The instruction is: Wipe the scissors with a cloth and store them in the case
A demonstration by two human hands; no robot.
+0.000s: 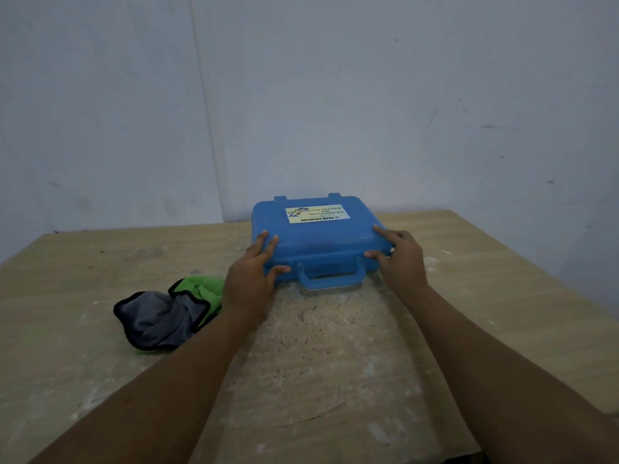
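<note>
Case [321, 242] sits closed on the worktop [335, 356], left hand [248, 279] and right hand [402, 259] at its near corners, fingers [264, 237] spread on the lid; opening appears in hand, next requiring a lift at the front edge; scissors unseen.

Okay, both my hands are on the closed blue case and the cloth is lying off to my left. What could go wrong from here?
1. No scissors are in view; if they lie loose inside the case, opening it fast might spill them.
2. The left hand and right hand rest only on the front corners, so the case might slide toward the wall.
3. The cloth lies on the speckled table and may pick up grit.
</note>
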